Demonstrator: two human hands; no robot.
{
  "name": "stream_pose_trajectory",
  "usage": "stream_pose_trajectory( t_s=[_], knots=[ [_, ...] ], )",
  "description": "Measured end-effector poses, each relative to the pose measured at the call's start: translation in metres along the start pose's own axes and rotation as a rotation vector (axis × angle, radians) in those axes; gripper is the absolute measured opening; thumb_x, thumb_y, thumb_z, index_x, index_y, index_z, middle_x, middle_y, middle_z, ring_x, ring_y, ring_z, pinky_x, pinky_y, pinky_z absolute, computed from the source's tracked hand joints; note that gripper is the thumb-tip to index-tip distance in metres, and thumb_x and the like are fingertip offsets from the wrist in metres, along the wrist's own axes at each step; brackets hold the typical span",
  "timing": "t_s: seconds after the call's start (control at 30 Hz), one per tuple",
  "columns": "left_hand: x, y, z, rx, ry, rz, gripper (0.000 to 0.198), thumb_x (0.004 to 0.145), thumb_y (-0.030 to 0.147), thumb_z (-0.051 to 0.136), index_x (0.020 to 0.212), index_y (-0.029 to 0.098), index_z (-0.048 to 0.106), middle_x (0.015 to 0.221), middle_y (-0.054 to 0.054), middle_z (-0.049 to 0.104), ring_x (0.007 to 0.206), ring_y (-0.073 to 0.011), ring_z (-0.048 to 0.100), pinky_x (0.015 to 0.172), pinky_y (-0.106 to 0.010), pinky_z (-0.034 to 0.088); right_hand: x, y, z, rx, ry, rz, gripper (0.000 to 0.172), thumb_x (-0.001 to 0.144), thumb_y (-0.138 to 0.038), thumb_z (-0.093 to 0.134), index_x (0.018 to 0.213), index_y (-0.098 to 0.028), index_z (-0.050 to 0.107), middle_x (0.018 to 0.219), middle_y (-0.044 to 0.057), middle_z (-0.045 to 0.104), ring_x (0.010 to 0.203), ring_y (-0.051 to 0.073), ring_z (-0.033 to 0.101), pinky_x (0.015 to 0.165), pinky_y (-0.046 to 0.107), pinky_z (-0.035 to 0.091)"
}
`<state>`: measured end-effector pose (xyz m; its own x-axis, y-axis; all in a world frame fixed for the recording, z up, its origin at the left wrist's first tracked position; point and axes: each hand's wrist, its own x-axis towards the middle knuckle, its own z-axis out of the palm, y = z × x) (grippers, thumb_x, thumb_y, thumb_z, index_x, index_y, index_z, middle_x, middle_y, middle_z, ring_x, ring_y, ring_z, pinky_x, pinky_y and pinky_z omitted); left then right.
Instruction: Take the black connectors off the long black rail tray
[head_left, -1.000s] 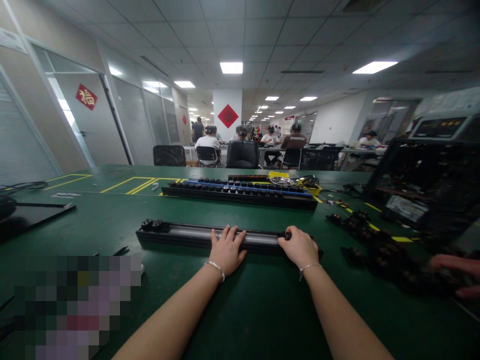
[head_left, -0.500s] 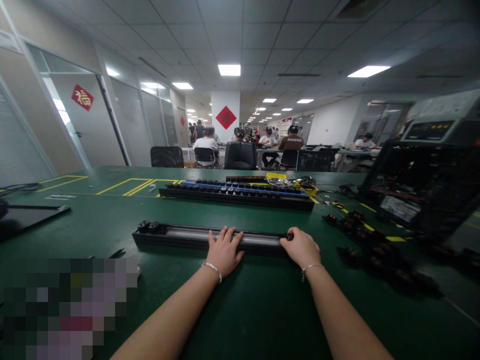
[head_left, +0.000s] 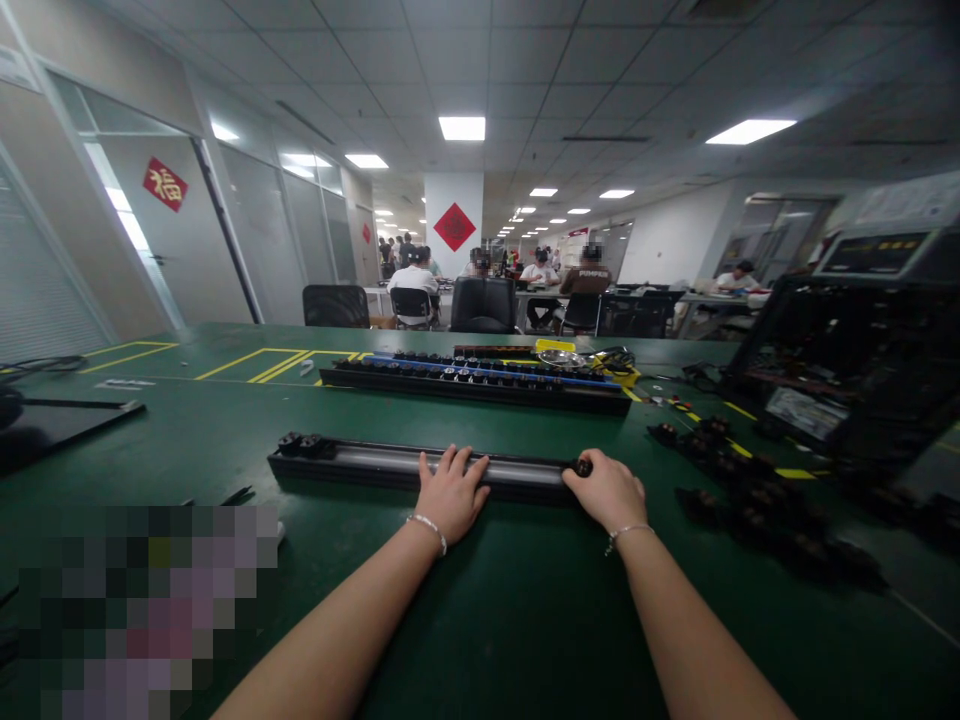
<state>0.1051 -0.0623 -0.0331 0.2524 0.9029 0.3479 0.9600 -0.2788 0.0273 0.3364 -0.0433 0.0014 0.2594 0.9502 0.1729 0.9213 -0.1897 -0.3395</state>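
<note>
A long black channel (head_left: 375,462) lies across the green table, with a shiny grey strip along its inside. Two small black round parts (head_left: 301,443) sit at its left end. My left hand (head_left: 453,490) rests on the middle of the channel, fingers spread over its front wall and strip. At the right end, my right hand (head_left: 609,485) grips a small black part (head_left: 582,467) between thumb and fingers. The lower side of that part is hidden by the hand.
Behind lies a longer black channel (head_left: 480,388) filled with small parts and blue strips. Loose black parts (head_left: 765,510) are heaped at the right, near an open black case (head_left: 862,370). A yellow tray (head_left: 555,346) stands farther back. People sit at distant tables.
The view has shifted slightly. Both hands stay in the same places on the channel, with no clear movement of the parts.
</note>
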Motion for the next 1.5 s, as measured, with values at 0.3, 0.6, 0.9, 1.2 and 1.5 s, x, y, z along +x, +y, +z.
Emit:
stream_pose_trajectory(
  t_s=[0.3,0.6,0.9,1.2,1.5],
  knots=[
    [0.000,0.001,-0.002,0.008,-0.008,-0.016,0.044,0.088,0.045,0.036,0.131,0.037,0.041,0.140,-0.004,0.042,0.130,-0.0295,0.031,0.102,-0.065,0.017,0.001,0.004,0.004,-0.031,0.058,0.030,0.031,0.074,-0.043,0.045,0.088,-0.020,0.061,0.095,0.008,0.064,0.099,0.024,0.054,0.083,0.038,0.037],
    [0.000,0.000,0.000,0.004,0.006,-0.009,0.044,0.088,0.045,0.035,0.130,0.037,0.042,0.139,-0.004,0.041,0.130,-0.0295,0.031,0.102,-0.065,0.017,0.007,0.018,0.006,-0.015,0.084,0.081,0.031,0.072,-0.044,0.047,0.086,-0.020,0.060,0.100,0.009,0.062,0.097,0.026,0.053,0.076,0.036,0.041],
    [0.000,-0.002,0.002,-0.008,0.023,0.002,0.043,0.088,0.046,0.034,0.130,0.036,0.042,0.139,-0.005,0.042,0.130,-0.0289,0.031,0.101,-0.065,0.016,0.015,0.030,0.006,0.055,0.024,0.109,0.035,0.073,-0.043,0.047,0.094,-0.017,0.059,0.102,0.012,0.060,0.092,0.024,0.056,0.073,0.032,0.042],
    [0.000,-0.002,0.005,-0.006,0.038,0.006,0.041,0.088,0.045,0.036,0.128,0.035,0.044,0.138,-0.005,0.043,0.130,-0.0287,0.032,0.100,-0.067,0.017,0.018,0.037,0.007,0.078,0.090,0.120,0.036,0.071,-0.037,0.049,0.096,-0.011,0.057,0.100,0.015,0.060,0.088,0.023,0.058,0.072,0.030,0.043],
    [0.000,-0.002,0.005,-0.014,0.046,0.004,0.038,0.088,0.044,0.038,0.124,0.035,0.047,0.137,-0.004,0.044,0.129,-0.0286,0.033,0.100,-0.068,0.017,0.022,0.049,0.005,0.108,0.114,0.177,0.039,0.069,-0.037,0.052,0.099,-0.011,0.058,0.099,0.016,0.062,0.089,0.024,0.059,0.072,0.030,0.044]
  ],
)
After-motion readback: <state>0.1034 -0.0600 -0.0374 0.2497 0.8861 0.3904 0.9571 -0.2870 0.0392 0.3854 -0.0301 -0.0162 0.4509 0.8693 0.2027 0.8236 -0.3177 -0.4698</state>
